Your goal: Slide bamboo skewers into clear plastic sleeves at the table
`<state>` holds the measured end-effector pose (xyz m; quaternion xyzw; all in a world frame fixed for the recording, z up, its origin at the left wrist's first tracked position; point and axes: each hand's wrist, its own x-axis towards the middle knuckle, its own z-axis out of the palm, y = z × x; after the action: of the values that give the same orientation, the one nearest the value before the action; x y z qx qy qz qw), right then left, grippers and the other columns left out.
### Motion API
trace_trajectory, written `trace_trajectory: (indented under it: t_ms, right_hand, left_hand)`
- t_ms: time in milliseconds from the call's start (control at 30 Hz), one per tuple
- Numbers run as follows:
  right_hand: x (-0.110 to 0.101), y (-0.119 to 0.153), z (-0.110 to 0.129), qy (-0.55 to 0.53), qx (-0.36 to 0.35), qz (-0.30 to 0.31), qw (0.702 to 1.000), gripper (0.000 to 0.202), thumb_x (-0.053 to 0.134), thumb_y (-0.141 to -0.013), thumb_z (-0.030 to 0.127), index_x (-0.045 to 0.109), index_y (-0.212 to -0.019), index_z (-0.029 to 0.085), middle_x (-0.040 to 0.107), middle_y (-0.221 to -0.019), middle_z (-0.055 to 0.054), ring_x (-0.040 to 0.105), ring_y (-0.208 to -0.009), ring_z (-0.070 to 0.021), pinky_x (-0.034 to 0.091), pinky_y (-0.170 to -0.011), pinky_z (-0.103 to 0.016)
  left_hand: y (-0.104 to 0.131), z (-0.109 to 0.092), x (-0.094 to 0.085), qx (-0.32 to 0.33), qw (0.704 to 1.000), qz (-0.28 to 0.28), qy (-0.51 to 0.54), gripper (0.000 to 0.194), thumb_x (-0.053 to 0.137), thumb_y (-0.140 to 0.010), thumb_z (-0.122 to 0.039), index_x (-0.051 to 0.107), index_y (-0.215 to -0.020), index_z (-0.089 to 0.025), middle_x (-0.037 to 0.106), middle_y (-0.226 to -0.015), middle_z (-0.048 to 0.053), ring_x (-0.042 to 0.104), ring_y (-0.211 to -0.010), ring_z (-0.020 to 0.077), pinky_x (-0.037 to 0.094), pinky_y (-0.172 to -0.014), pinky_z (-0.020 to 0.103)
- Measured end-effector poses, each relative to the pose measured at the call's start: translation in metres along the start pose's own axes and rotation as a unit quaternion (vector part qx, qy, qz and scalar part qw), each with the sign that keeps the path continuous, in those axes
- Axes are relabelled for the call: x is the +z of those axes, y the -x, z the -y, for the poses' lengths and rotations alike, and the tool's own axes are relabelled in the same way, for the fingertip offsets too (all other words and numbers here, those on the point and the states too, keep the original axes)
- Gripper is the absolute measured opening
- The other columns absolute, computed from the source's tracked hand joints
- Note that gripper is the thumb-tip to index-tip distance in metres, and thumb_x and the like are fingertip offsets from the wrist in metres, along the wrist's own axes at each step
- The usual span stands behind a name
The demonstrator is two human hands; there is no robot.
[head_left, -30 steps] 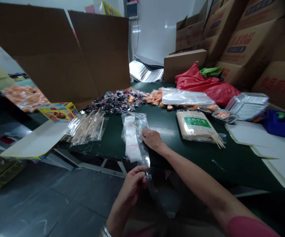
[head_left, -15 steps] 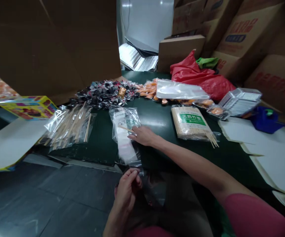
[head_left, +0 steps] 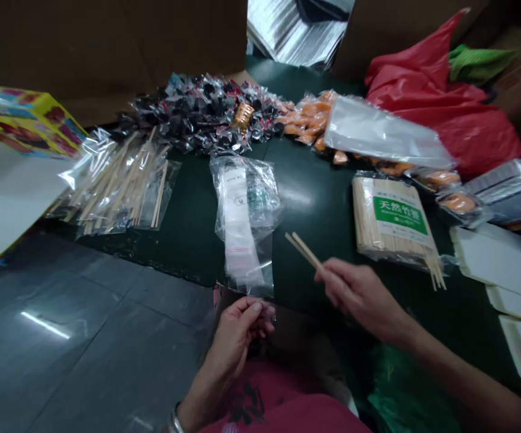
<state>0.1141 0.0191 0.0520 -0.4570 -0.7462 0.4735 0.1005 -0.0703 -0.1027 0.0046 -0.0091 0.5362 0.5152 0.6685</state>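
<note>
My right hand (head_left: pixel 362 294) is closed around a pair of bamboo sticks (head_left: pixel 303 248), whose tips point up and left over the dark green table. At the front edge, my left hand (head_left: pixel 242 328) pinches what looks like a clear plastic bag (head_left: pixel 268 310), only partly visible at the fingertips. Just beyond it lies a stack of clear bags with a white paper strip (head_left: pixel 237 240). To the right of that stack sits an opened pack of bamboo sticks (head_left: pixel 390 219) with a green label, several sticks poking out of its lower corner.
Bagged sticks (head_left: pixel 116 186) lie at left beside a yellow box (head_left: pixel 26 123). Behind are small black packets (head_left: pixel 197 114), orange packets (head_left: pixel 307 117), a clear plastic sleeve (head_left: pixel 386 132) and a red bag (head_left: pixel 435 90). White cards (head_left: pixel 490 258) and clear trays (head_left: pixel 512 189) stand at right.
My right hand has drawn back from above the bag stack to the right, carrying the bamboo sticks. My left hand stays near the table edge. The view has tilted down and closer.
</note>
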Motion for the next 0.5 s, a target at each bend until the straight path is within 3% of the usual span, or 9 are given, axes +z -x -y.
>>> trace_trajectory:
  t_ms: [67, 133, 267, 400, 433, 500]
  right_hand:
    - [0.017, 0.026, 0.001, -0.141, 0.095, 0.151, 0.974, 0.035, 0.037, -0.092, 0.046, 0.052, -0.076, 0.019, 0.046, -0.046, 0.005, 0.038, -0.037, -0.008, 0.027, -0.038, -0.019]
    - [0.038, 0.04, 0.001, -0.232, 0.148, 0.242, 0.93, 0.036, 0.04, -0.091, 0.048, 0.051, -0.074, 0.019, 0.042, -0.044, 0.007, 0.031, -0.035, -0.0063, 0.022, -0.035, -0.018]
    - [0.062, 0.042, -0.006, -0.31, 0.169, 0.252, 0.901, 0.039, 0.046, -0.087, 0.052, 0.052, -0.072, 0.017, 0.035, -0.041, 0.009, 0.023, -0.034, -0.0045, 0.017, -0.035, -0.017]
    - [0.057, 0.037, -0.014, -0.338, 0.177, 0.269, 0.884, 0.04, 0.044, -0.086, 0.054, 0.053, -0.075, 0.017, 0.032, -0.04, 0.01, 0.019, -0.033, -0.005, 0.015, -0.034, -0.019]
    - [0.054, 0.038, -0.014, -0.325, 0.175, 0.271, 0.889, 0.04, 0.043, -0.087, 0.053, 0.054, -0.076, 0.017, 0.032, -0.04, 0.01, 0.019, -0.034, -0.0055, 0.015, -0.035, -0.019]
    - [0.049, 0.04, -0.012, -0.246, 0.144, 0.25, 0.925, 0.037, 0.041, -0.088, 0.048, 0.056, -0.076, 0.016, 0.033, -0.044, 0.008, 0.023, -0.038, -0.0066, 0.018, -0.038, -0.02]
  left_hand:
    - [0.0, 0.001, 0.001, 0.003, 1.0, -0.007, -0.012, 0.032, 0.079, -0.06, -0.037, 0.064, -0.072, -0.011, 0.07, -0.071, 0.005, 0.061, -0.051, 0.0105, 0.042, -0.048, 0.018]
    - [-0.001, 0.002, 0.001, 0.01, 0.999, -0.025, -0.021, 0.032, 0.079, -0.06, -0.036, 0.065, -0.074, -0.011, 0.07, -0.071, 0.005, 0.063, -0.053, 0.0117, 0.043, -0.048, 0.017]
    - [-0.002, 0.008, -0.001, 0.028, 0.999, -0.034, -0.027, 0.035, 0.079, -0.06, -0.037, 0.066, -0.08, -0.012, 0.072, -0.076, 0.007, 0.065, -0.058, 0.0132, 0.045, -0.05, 0.018]
    - [0.0, 0.012, -0.001, 0.046, 0.999, -0.028, -0.009, 0.035, 0.08, -0.059, -0.033, 0.067, -0.083, -0.012, 0.073, -0.081, 0.008, 0.065, -0.064, 0.0137, 0.05, -0.056, 0.02]
    - [0.001, 0.013, 0.0, 0.048, 0.998, -0.029, -0.005, 0.035, 0.081, -0.058, -0.032, 0.068, -0.084, -0.012, 0.073, -0.082, 0.008, 0.066, -0.066, 0.014, 0.051, -0.058, 0.02]
    - [0.003, 0.013, 0.001, 0.053, 0.998, -0.03, -0.003, 0.035, 0.08, -0.059, -0.03, 0.068, -0.087, -0.012, 0.073, -0.085, 0.008, 0.066, -0.069, 0.0145, 0.052, -0.06, 0.021]
